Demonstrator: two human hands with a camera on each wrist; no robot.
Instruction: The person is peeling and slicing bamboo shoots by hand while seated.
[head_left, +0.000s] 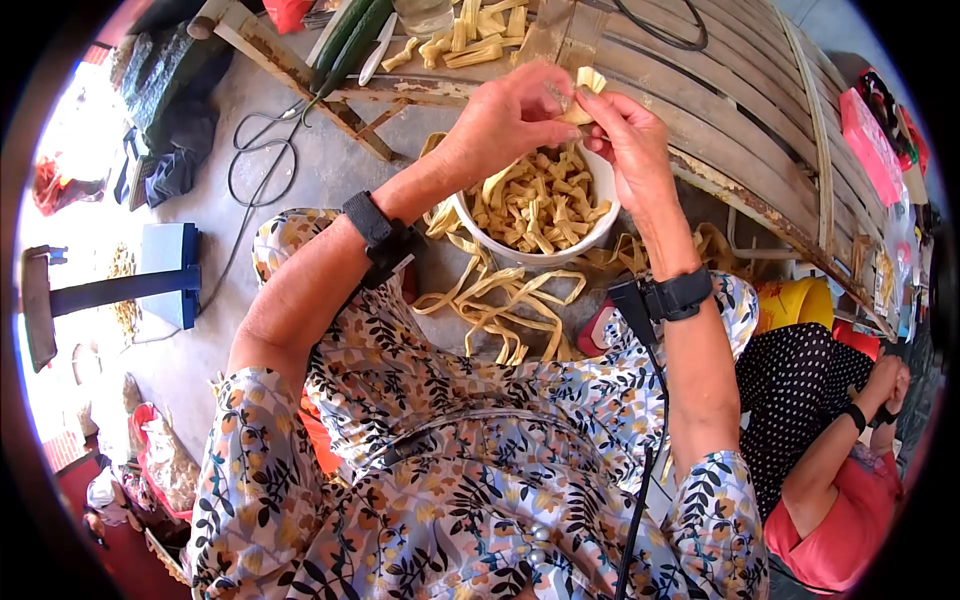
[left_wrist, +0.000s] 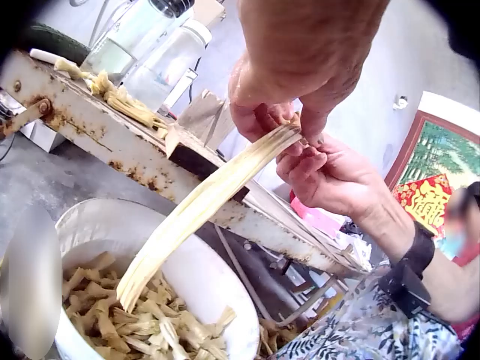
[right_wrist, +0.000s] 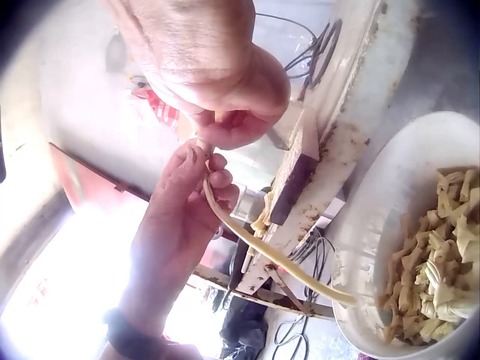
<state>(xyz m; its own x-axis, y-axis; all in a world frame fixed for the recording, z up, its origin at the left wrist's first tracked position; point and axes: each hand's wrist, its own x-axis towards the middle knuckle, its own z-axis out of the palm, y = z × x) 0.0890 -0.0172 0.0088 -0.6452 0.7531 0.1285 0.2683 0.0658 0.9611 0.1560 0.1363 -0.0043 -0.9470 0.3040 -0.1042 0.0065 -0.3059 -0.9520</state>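
Both hands meet above a white bucket (head_left: 612, 190) of knotted pale yellow pieces (head_left: 540, 205). Between finger and thumb my left hand (head_left: 510, 115) pinches a long, flat, fibrous pale yellow strip (left_wrist: 210, 202); its free end hangs over the bucket in the left wrist view. My right hand (head_left: 635, 140) grips the same strip close beside the left fingers, and a short pale end pokes up above it in the head view. Seen from the right wrist, the strip (right_wrist: 270, 251) curves down from the left hand (right_wrist: 184, 195), while the right hand's fingers hide part of the held spot.
A slatted bench (head_left: 740, 130) with a rusty frame runs behind the bucket, with several knotted pieces (head_left: 480, 40) and dark green cucumbers (head_left: 350, 45) on it. Loose strips (head_left: 510, 305) lie on the floor before the bucket. At the right sits another person (head_left: 830, 510).
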